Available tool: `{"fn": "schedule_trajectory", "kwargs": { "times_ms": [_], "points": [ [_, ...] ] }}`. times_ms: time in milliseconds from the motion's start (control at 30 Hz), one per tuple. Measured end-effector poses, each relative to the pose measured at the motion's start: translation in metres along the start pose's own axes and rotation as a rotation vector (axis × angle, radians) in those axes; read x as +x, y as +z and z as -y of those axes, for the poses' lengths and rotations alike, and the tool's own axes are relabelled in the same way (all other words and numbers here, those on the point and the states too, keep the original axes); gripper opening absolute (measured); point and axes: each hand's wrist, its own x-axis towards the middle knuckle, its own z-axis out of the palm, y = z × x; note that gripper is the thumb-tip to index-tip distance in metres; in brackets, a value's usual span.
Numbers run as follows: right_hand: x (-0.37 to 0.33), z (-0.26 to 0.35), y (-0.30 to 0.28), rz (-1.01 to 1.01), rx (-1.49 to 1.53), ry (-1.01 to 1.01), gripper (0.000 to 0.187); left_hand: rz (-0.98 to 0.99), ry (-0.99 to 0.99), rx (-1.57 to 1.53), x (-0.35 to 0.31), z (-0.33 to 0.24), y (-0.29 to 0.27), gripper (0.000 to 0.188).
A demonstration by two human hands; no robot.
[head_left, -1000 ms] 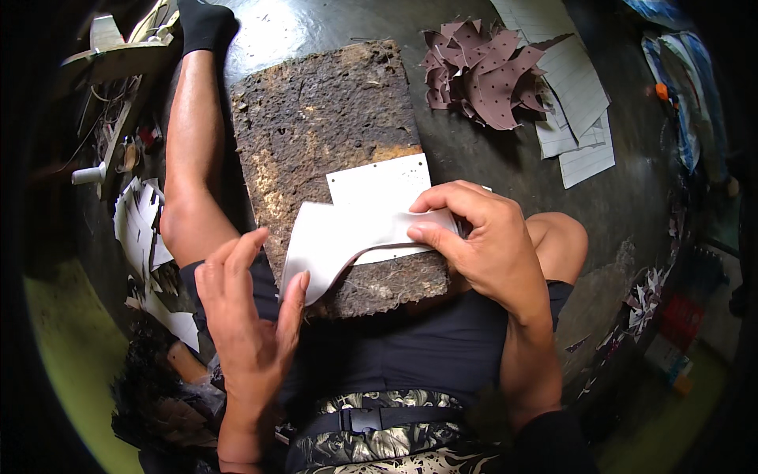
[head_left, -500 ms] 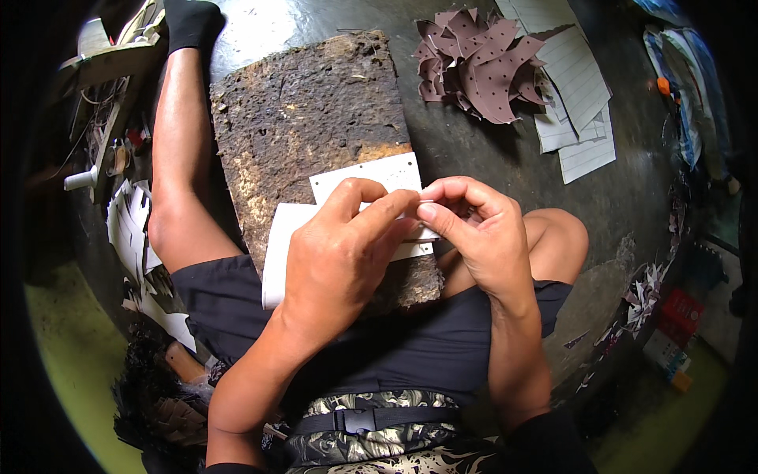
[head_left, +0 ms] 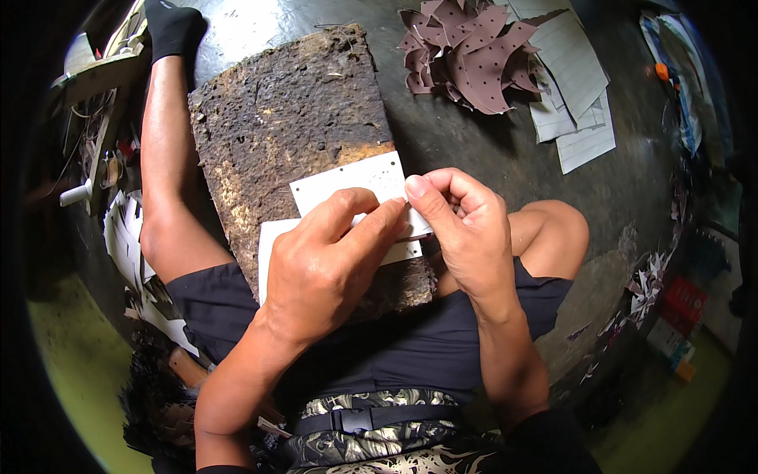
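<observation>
The left hand (head_left: 316, 257) pinches a smooth white piece (head_left: 271, 238) over pitted board (head_left: 288, 118); right hand (head_left: 472, 233) curled, hold unclear.

From the left of two fisheye cameras on my head, the view faces down over my buckled waist strap (head_left: 351, 420) at my left hand (head_left: 312, 261) and right hand (head_left: 470, 229), close by, near its middle. The wide lens (its rim fades to black) reaches my black sock (head_left: 175, 33) at the upper edge.
</observation>
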Motion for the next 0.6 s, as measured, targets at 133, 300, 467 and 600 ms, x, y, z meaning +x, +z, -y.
{"fn": "schedule_trajectory", "kwargs": {
  "times_ms": [133,300,467,600],
  "points": [
    [0.001,0.000,0.003,-0.032,0.025,0.004,0.026,0.013,0.029,0.004,0.001,0.001,-0.002,0.033],
    [0.001,-0.004,-0.001,-0.018,0.003,-0.003,0.026,0.044,0.025,-0.005,0.003,0.000,-0.004,0.033],
    [0.002,-0.008,-0.001,-0.010,-0.015,-0.029,0.025,0.078,0.010,0.008,0.004,-0.002,-0.006,0.033],
    [0.005,-0.010,-0.001,0.002,-0.063,-0.075,0.026,0.072,0.048,0.081,0.009,-0.003,-0.006,0.029]
  ]
}}
